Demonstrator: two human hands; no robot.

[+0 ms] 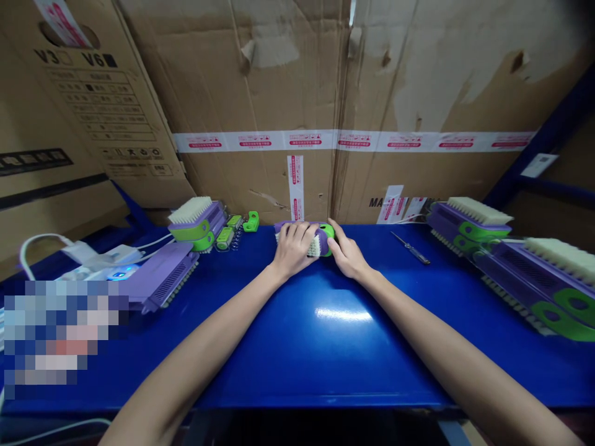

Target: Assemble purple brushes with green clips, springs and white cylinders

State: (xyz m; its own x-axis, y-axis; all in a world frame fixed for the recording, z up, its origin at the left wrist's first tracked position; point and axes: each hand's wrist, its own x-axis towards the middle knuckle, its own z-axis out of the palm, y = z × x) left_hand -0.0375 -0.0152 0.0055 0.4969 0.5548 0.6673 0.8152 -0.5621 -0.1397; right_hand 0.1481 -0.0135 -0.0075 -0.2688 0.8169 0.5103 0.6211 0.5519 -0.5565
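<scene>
Near the back edge of the blue table, a purple brush (315, 247) with white bristles and a green end is between my hands. My left hand (292, 248) wraps over its purple body, covering much of it. On the right, my right hand (346, 253) grips the green end, thumb in front and fingers behind. A green bracket (251, 222) lies to the left of my hands. Beside it are small green parts (226, 238) and several small metal pieces that I cannot make out. Off to the right lies a screwdriver (412, 249).
Another brush (198, 224) and a purple housing (160, 277) sit at left, near a white power strip (88, 263) with cables. At right stand stacked brushes (469, 228) and more purple-green brushes (539, 275). Cardboard (260, 93) walls the back of the blue table (297, 365).
</scene>
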